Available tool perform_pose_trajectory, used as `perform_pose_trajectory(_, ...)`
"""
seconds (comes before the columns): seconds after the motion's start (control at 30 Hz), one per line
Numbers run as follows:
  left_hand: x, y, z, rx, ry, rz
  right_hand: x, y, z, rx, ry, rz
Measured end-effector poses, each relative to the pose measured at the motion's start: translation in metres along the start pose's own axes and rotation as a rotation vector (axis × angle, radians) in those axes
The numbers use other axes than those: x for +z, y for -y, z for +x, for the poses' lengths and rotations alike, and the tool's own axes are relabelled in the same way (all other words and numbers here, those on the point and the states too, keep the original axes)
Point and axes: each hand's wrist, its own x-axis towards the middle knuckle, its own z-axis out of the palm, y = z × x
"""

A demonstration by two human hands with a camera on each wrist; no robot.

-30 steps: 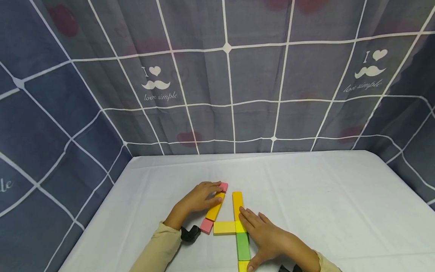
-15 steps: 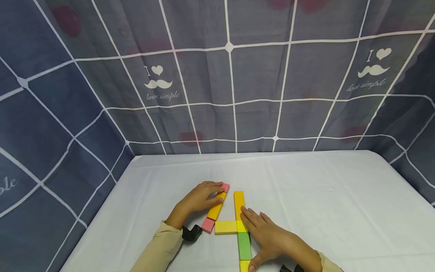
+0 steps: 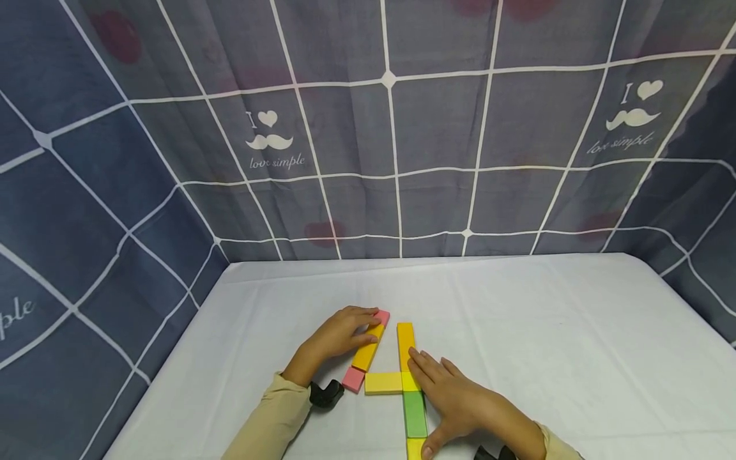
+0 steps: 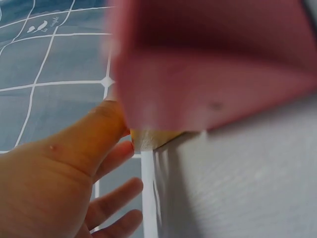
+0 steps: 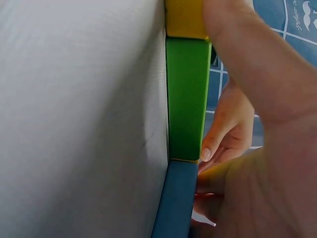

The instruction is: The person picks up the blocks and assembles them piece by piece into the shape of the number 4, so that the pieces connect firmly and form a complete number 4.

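Observation:
My left hand [image 3: 342, 332] rests over a slanted row of wooden blocks, its fingers across the far pink block [image 3: 384, 316] and its thumb on the orange block [image 3: 363, 359]. A second pink block [image 3: 353, 379] ends that row, looming large in the left wrist view. My right hand [image 3: 454, 396] lies along the right side of a straight row, fingers extended. That row has an orange block [image 3: 406, 338], a yellow piece [image 3: 411, 381], a green block [image 3: 414, 415] and another yellow block [image 3: 415, 447]. Its thumb touches the last one. A blue side face [image 5: 176, 198] shows beside the fingers.
A yellow block [image 3: 383, 383] lies crosswise between the two rows. White cloth covers the table [image 3: 575, 358]. A dark checked curtain [image 3: 345, 140] hangs behind and at both sides. A black wrist mount [image 3: 326, 394] sits at the left wrist, close to the near pink block.
The whole head view has shifted slightly, carrying blocks and hands a little to the right in it. Hands and blocks keep their places relative to each other.

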Motion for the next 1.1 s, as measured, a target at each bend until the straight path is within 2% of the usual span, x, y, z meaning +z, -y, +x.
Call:
perform_pose_trajectory(0.23,-0.0010,-0.0009,0.0007,-0.020,0.009,-0.011,-0.0001,-0.0010,0.0010,-0.002,-0.004,-0.010)
perform_pose_trajectory(0.5,-0.0010,-0.0002,0.0010,-0.006,-0.002,-0.021,-0.0001,-0.0015,0.0005,-0.001,-0.010,-0.014)
perform_pose_trajectory(1.1,-0.0017,-0.0028,-0.0004,-0.044,0.022,-0.032,0.0018,-0.0011,0.0019,0.008,0.005,0.010)
